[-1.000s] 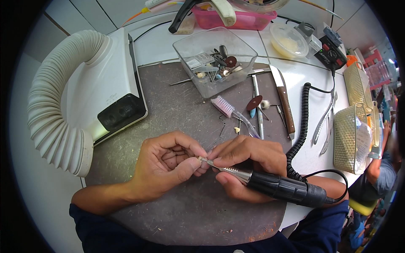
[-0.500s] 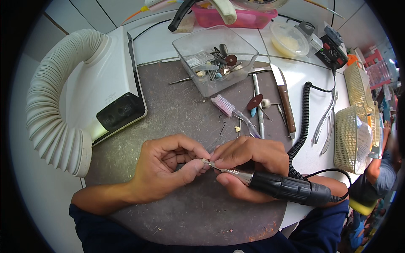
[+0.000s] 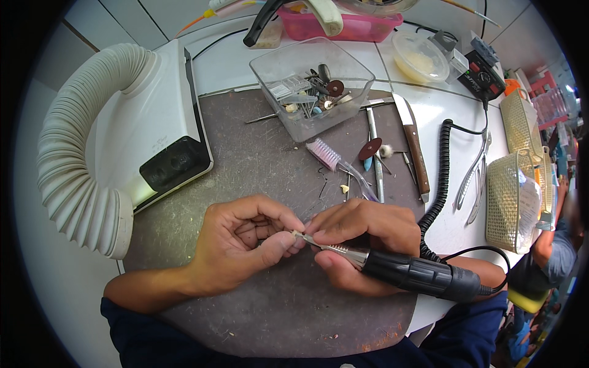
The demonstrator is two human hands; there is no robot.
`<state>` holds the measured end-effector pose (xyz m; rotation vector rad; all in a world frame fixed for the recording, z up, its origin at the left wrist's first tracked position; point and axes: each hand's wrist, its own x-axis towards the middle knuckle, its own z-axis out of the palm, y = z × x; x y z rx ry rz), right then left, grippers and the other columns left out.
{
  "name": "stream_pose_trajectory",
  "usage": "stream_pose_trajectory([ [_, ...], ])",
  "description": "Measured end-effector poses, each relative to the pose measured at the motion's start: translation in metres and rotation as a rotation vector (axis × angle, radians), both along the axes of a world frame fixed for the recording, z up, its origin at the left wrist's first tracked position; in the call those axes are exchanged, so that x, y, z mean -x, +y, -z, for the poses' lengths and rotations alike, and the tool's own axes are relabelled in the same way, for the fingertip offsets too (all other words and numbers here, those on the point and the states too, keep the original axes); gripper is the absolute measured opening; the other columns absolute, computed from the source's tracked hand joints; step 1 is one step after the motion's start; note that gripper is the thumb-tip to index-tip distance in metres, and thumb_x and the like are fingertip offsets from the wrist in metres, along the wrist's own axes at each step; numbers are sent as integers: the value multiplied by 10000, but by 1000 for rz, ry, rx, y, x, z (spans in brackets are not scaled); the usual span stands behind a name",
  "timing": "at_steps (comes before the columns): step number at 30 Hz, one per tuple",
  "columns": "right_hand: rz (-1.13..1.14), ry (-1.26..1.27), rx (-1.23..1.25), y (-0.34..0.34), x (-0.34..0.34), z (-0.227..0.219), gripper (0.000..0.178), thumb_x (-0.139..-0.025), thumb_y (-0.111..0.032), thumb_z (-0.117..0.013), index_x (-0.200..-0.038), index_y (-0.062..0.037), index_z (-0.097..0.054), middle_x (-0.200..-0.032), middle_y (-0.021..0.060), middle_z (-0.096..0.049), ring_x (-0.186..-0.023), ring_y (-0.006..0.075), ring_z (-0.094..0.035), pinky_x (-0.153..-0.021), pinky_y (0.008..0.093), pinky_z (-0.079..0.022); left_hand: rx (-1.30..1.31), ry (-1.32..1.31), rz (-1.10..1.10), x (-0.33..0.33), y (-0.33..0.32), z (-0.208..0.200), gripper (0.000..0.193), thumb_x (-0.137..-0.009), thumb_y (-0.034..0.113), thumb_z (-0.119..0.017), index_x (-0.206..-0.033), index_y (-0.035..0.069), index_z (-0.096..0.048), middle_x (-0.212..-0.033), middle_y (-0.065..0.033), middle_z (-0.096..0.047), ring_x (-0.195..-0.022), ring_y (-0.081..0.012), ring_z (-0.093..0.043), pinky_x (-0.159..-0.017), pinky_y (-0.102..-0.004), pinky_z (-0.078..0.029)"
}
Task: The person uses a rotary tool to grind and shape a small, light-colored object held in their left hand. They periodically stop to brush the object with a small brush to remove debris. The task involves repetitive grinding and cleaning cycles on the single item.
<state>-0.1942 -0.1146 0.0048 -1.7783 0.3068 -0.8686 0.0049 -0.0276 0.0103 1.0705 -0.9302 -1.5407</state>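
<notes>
In my right hand (image 3: 368, 230) lies a black and silver rotary handpiece (image 3: 417, 273), its tip pointing left. My left hand (image 3: 245, 242) pinches a tiny pale tooth-coloured piece (image 3: 297, 233) between thumb and forefinger. The handpiece's tip meets this piece, or comes very close to it; the fingertips partly hide the spot. Both hands hover over the dark work mat, fingertips almost together. Just beyond them a toothbrush (image 3: 331, 158) with pink and white bristles lies on the mat. A dark red disc bur (image 3: 370, 148) rests beside it.
A clear plastic box (image 3: 300, 126) of burs and discs stands beyond my hands. To the left sits a white suction unit (image 3: 165, 116) with a ribbed hose (image 3: 58, 165). On the right are a wooden-handled knife (image 3: 415, 147), a coiled black cord (image 3: 440, 184), pliers (image 3: 475, 178) and woven baskets (image 3: 509, 202).
Hardly anything differs. Both hands keep their grip and place, and the view has shifted very slightly.
</notes>
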Motion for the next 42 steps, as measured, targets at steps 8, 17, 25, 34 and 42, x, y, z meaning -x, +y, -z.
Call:
stream_pose_trajectory([
  [8,33,-53,48,1,-3,3,193,-713,2,-750,-862,25,-629,-816,139,-678,-754,259,-699,-672,305,-554,27,-23,5,2,0,0,160,-877,-30,-613,-1025,-71,-566,-973,-126,-630,-878,-147,-653,-798,-274,-557],
  [17,6,-46,87,-1,-5,3,164,-749,-6,-734,-864,43,-628,-747,156,-663,-787,304,-710,-728,374,-581,-7,-9,-16,1,1,0,148,-881,-21,-617,-1013,-63,-566,-960,-140,-648,-859,-144,-655,-767,-270,-555],
  [25,30,-32,-1,-1,-1,2,175,-737,-3,-726,-872,31,-620,-825,149,-680,-753,246,-700,-671,298,-548,14,-26,8,2,-1,0,149,-891,-16,-608,-1026,-64,-567,-962,-135,-639,-860,-149,-654,-772,-279,-554],
  [34,30,-39,-16,6,-2,6,169,-748,-11,-713,-884,36,-625,-835,155,-674,-754,248,-692,-678,302,-538,-18,-82,-6,1,4,-1,149,-918,17,-578,-1048,-53,-557,-953,-128,-636,-858,-142,-641,-777,-285,-544],
  [42,69,176,-34,9,13,-13,145,-929,-104,-548,-1008,6,-496,-956,151,-592,-924,211,-649,-824,337,-514,48,-17,-45,0,-1,1,139,-949,64,-565,-1060,-20,-558,-947,-103,-649,-863,-132,-638,-791,-269,-531],
])
